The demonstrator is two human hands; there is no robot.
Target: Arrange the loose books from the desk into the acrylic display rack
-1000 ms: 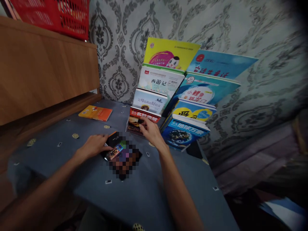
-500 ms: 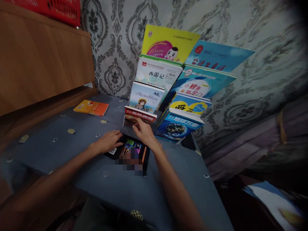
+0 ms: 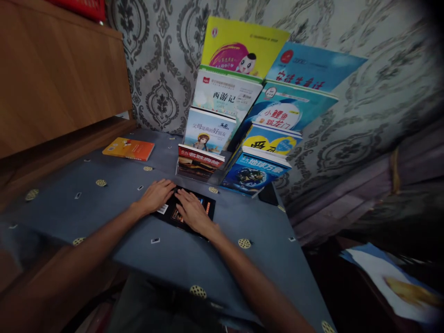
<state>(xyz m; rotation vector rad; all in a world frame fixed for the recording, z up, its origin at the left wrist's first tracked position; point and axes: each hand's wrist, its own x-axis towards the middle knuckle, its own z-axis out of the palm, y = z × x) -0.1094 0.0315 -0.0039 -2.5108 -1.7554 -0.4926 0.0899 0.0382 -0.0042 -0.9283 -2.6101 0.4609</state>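
A black book lies flat on the table, a barcode and small coloured pictures on its upper face. My left hand rests across its left end, fingers stretched towards the top edge. Over the middle of the cover my right hand lies flat with its fingers extended, hiding much of the pictures. The fingertips of both hands are close together. Just beyond the book stands a tiered rack of books, with a dark red-brown book at the front left and a blue book with a globe at the front right.
An orange book lies at the back left of the grey-blue tablecloth. A wooden cabinet borders the left side, with a red basket on top. A dark flat object lies right of the rack. Papers sit at lower right.
My right hand has drawn back from the dark red-brown book in the rack and come down flat on the black book. My left hand has stayed on that book. The view has shifted slightly.
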